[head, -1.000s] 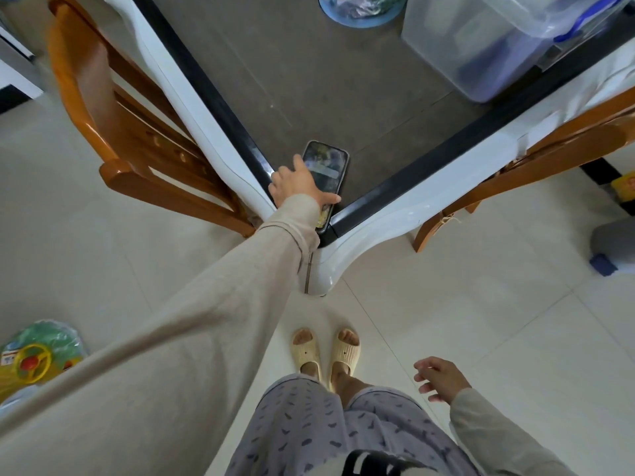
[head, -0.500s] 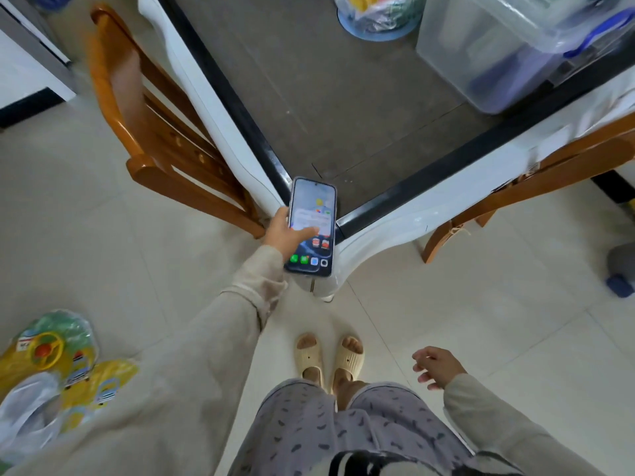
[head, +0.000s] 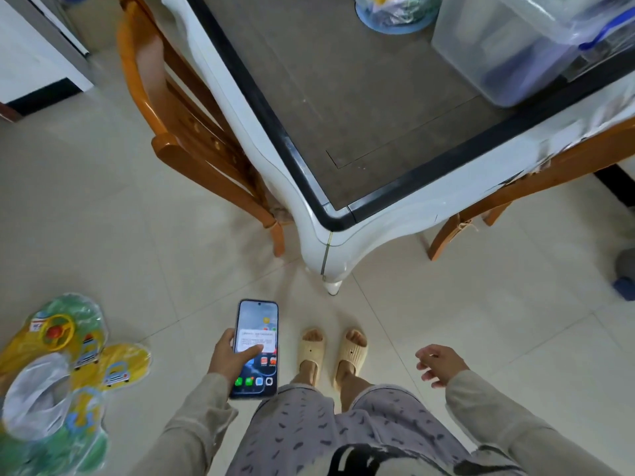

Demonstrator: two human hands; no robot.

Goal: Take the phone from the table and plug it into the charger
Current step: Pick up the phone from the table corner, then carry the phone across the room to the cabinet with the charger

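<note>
My left hand [head: 229,358] grips the phone [head: 257,338] by its left edge, thumb across the lit screen, which faces up and shows app icons and a white pop-up. The phone hangs over the floor close to my body, well short of the table [head: 429,197] corner. Off to the right, my right hand [head: 439,365] floats beside my hip with fingers loosely spread and nothing in it. No charger shows anywhere in view.
Wooden chairs [head: 178,125] stand at the table's left and right sides. A clear plastic bin [head: 508,53] and a bagged bundle [head: 395,12] sit on the tabletop. A deflated yellow-green swim ring [head: 65,372] lies on the tiled floor at left. My slippered feet [head: 331,352] point toward the table leg.
My left hand lifted the phone off the table corner and drew it back toward my body, down to waist height. The screen has lit up. The right hand barely moved.
</note>
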